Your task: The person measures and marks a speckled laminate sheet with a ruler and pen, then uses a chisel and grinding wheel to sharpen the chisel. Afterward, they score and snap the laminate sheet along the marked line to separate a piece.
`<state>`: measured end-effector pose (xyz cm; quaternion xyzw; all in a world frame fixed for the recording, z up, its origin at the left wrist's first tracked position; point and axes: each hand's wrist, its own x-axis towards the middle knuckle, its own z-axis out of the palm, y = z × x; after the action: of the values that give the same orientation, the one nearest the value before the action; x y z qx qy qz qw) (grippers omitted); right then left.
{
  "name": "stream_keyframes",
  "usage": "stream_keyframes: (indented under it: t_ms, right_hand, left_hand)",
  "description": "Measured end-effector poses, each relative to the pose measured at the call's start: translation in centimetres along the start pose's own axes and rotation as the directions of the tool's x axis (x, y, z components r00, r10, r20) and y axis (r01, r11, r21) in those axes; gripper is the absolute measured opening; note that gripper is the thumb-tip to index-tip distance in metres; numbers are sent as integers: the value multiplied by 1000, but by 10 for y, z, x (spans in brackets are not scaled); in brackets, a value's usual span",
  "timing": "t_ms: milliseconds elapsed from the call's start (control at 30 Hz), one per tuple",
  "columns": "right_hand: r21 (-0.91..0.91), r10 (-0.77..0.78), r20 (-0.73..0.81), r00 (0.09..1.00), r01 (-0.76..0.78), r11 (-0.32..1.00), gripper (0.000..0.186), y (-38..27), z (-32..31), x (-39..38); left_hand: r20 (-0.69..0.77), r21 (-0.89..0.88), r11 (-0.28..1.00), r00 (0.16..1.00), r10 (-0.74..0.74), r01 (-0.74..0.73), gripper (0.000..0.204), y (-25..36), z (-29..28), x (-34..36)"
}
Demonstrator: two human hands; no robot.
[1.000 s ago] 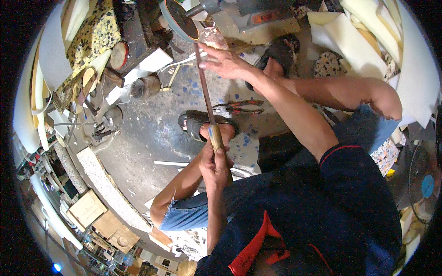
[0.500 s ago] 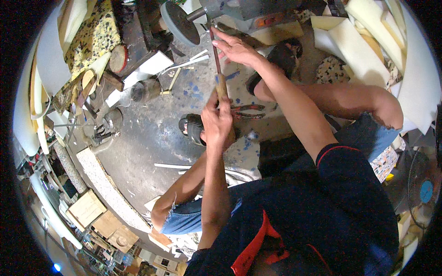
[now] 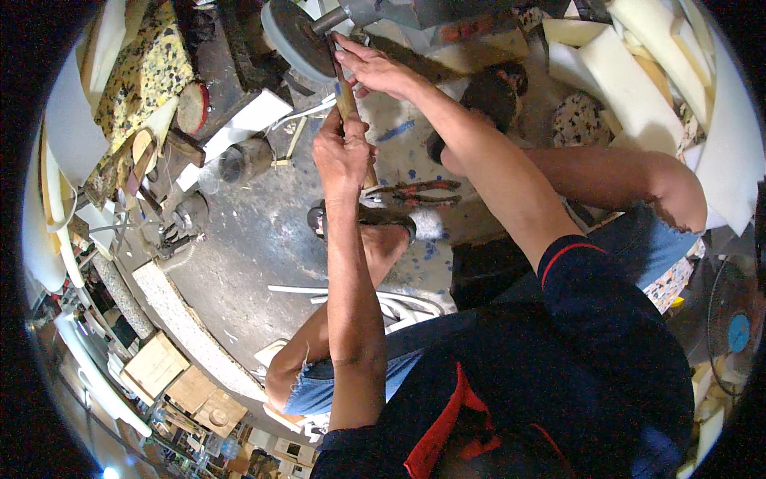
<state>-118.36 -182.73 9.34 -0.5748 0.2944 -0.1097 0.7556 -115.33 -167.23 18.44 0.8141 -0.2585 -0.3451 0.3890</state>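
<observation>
A long wooden-handled tool lies lengthwise between both hands, its far tip up against the grey grinding wheel and its near end running back toward the person. The left hand is wrapped tight around the handle just below the wheel, fingers fully curled. The right hand sits right beside the wheel, fingers pressed down flat on the tool's upper part, closed on it rather than spread.

Just right of the wheel runs its metal shaft and motor housing. Below the wheel, past the left hand, a pair of red-handled pliers lies on the paint-speckled concrete floor, next to the person's sandalled foot. Left of the wheel a round red-rimmed tin and a dark metal can stand among clutter, with patterned foam pieces further left. Right of the wheel, well apart, pale foam slabs are stacked. A small fan with a blue hub sits far below and right of the wheel
</observation>
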Motion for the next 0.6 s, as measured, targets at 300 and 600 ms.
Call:
stream_keyframes:
  t_ms: [300, 600]
  right_hand:
    - [-2, -26, 41, 999, 26, 1000, 62, 4, 2, 7]
    - [-32, -35, 32, 999, 36, 999, 63, 2, 6, -2]
  left_hand:
    - [0, -30, 999, 1000, -15, 15, 44, 3, 0, 6]
    - [-1, -41, 999, 1000, -24, 24, 41, 4, -3, -3]
